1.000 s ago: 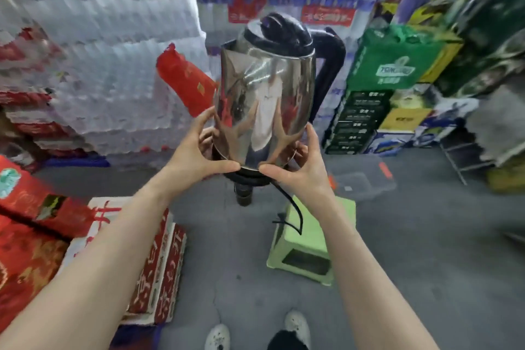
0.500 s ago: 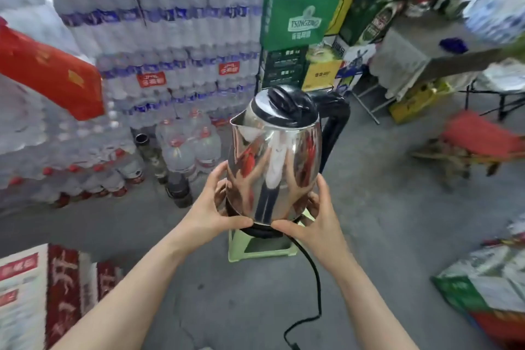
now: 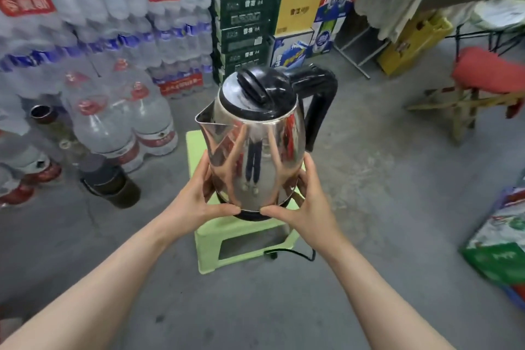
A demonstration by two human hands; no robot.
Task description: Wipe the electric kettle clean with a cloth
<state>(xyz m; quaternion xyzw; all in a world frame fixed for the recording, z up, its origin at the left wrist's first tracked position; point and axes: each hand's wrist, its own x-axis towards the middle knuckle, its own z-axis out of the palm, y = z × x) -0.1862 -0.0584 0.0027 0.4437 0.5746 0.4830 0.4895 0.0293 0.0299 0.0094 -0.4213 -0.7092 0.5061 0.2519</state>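
Down comes the kettle [image 3: 255,148] — a second ago it was up at chest height, now its black base sits on or just above the green stool [image 3: 244,239]; contact is hard to call. It stands upright, long axis vertical, spout left, handle far right. Left hand [image 3: 196,202] and right hand [image 3: 306,207] cup the lower body from either side, fingers wrapped, thumbs nearly meeting at the near rim, equally close. No cloth in sight. Water bottles [image 3: 119,122] stand far left.
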